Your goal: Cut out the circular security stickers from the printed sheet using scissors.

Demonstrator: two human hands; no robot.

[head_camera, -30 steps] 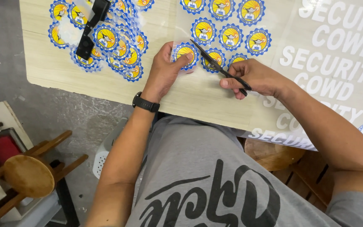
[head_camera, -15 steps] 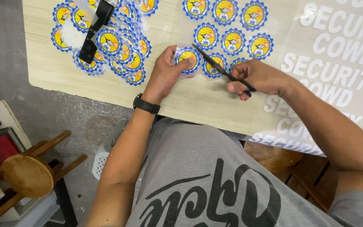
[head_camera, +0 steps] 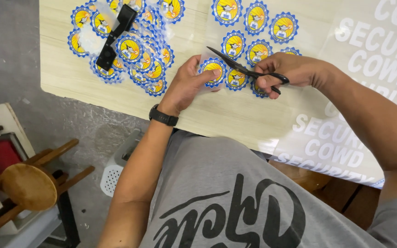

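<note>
Gripping black scissors [head_camera: 249,71], right hand [head_camera: 286,73] cuts beside the round sticker [head_camera: 213,70] left hand [head_camera: 187,87] pinches.

**Materials and surface finishes at the cutting table**

The table [head_camera: 93,87], upper half of the frame, is pale wood-grain laminate, smooth and matt. The round blue-and-yellow stickers [head_camera: 136,55] at upper left are glossy printed film, and the clear sheet [head_camera: 217,34] carrying more of them at upper centre shows a faint sheen. The scissors [head_camera: 246,71], centre, held in the right hand [head_camera: 290,71], have dark matt blades and black plastic handles. The left hand [head_camera: 187,85] pinches one glossy sticker [head_camera: 213,70]; its wrist bears a black matt watch strap [head_camera: 163,115]. At right, the lettered sheet [head_camera: 373,55] looks translucent and smooth. The grey shirt [head_camera: 207,183] is soft matt cloth. The stool [head_camera: 28,186], lower left, is varnished wood; the floor [head_camera: 83,128] is rough concrete.
</note>
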